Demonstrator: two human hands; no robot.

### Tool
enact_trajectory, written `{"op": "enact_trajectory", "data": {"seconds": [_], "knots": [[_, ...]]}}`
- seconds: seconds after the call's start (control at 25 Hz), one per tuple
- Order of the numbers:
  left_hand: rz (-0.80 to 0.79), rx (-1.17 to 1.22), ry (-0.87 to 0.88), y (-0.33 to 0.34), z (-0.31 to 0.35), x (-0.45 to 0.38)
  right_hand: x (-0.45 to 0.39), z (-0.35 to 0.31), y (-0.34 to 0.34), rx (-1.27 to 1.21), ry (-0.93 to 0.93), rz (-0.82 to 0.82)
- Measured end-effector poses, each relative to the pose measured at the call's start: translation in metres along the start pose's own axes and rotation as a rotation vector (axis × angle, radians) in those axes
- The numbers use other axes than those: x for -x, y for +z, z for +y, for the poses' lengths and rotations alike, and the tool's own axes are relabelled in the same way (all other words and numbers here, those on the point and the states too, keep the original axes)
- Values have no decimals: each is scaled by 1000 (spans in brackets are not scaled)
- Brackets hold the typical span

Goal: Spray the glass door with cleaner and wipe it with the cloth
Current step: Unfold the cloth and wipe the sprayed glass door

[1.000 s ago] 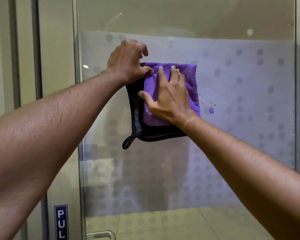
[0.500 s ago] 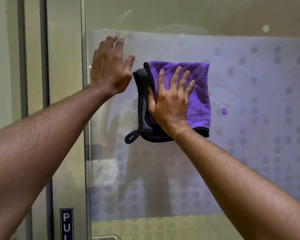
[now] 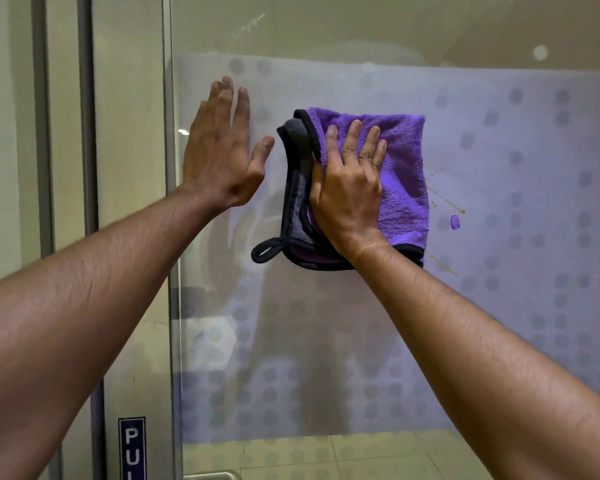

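Cloth (image 3: 400, 168) flat on glass door (image 3: 499, 306) — hanging loop (image 3: 266, 250) lower left.

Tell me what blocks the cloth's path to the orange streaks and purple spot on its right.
Nothing visible: bare glass door separates the purple cloth from the orange streaks and purple spot. The right hand presses it flat.

Bare glass door (image 3: 499, 323) (right, below) past the cloth (image 3: 402, 161); left hand (image 3: 222, 157) blocks leftward.

Cloth (image 3: 400, 174): fluffy purple microfibre pile, matt, dark stitched edging. Glass door (image 3: 499, 306): glossy, reflective, with a matt frosted dotted band. Handle (image 3: 215, 475): brushed metal.
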State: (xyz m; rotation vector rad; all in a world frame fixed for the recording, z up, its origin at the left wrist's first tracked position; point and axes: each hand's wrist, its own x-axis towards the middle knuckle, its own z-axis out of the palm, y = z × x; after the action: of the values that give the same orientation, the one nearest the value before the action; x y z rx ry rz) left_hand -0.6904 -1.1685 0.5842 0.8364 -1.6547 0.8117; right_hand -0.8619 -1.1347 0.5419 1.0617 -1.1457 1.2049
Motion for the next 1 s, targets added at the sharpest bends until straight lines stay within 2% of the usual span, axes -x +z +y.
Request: {"op": "enact_trajectory", "data": {"seconds": [0.28, 0.56, 0.72, 0.84, 1.0], "knots": [[-23, -11, -11, 5, 4, 4, 57, 18, -12, -2, -142, 29], [-11, -55, 12, 11, 3, 9, 9, 22, 3, -29, -2, 110], [12, -87, 17, 14, 5, 10, -32, 24, 2, -85, 85, 77], [16, -89, 25, 15, 4, 13, -19, 25, -2, -50, -71, 93], [35, -53, -1, 18, 11, 21, 40, 42, -18, -46, -259, 53]]}}
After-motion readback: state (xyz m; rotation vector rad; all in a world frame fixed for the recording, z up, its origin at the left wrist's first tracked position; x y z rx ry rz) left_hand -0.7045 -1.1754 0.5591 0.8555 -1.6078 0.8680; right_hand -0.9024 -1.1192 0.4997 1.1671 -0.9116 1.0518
